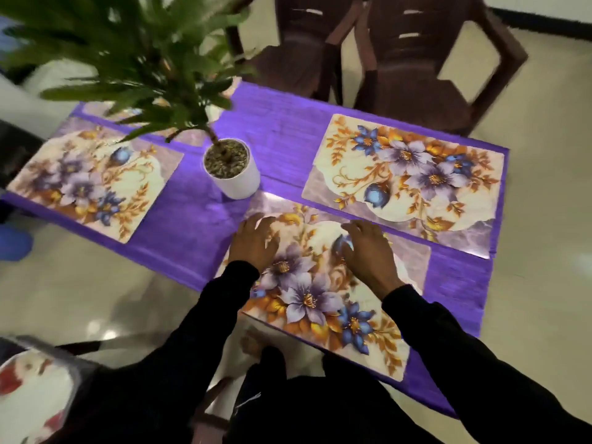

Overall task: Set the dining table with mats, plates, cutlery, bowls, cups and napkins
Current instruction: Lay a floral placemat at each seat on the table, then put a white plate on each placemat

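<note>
Counted: mats, chairs, plant, hands

Four floral mats lie on the purple table: one (323, 296) under both hands, one (407, 181) beyond the right hand (368, 251), one (93, 177) far off the left hand (254, 243), and seemingly a fourth (179, 133) behind the single potted plant (230, 168). Two brown chairs (426, 65) stand beyond.

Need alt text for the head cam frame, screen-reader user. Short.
Both hands, left hand and right hand, rest flat with fingers spread on a floral placemat at the near edge of a purple-covered table. More matching mats lie left and right of a potted plant; two dark chairs stand beyond.
</note>
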